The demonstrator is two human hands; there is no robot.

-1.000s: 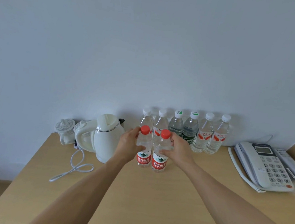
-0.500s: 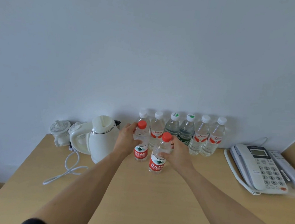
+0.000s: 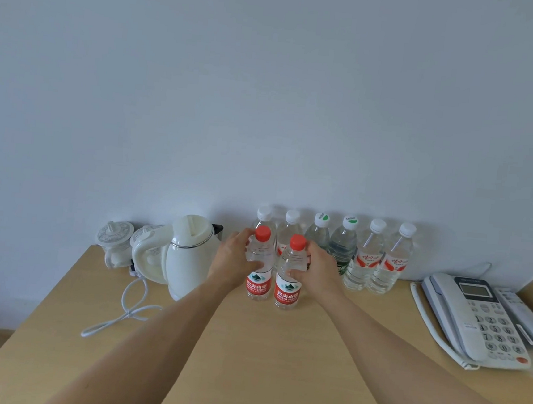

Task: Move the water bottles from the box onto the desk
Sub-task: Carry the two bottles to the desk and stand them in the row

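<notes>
Your left hand [image 3: 236, 260] wraps one red-capped bottle [image 3: 259, 265], your right hand [image 3: 318, 271] the other red-capped bottle [image 3: 289, 276], fingers curled round the upper bodies. Both stand upright on the desk [image 3: 244, 361], side by side, just ahead of the back row [image 3: 363, 258], likely starting a second row.

Two clear red-capped water bottles with red labels stand upright side by side on the desk [image 3: 244, 361], the left red-capped bottle [image 3: 258, 265] and the right red-capped bottle [image 3: 289, 273], just in front of a row of six white-capped bottles [image 3: 335, 249] along the desk's back edge.
</notes>
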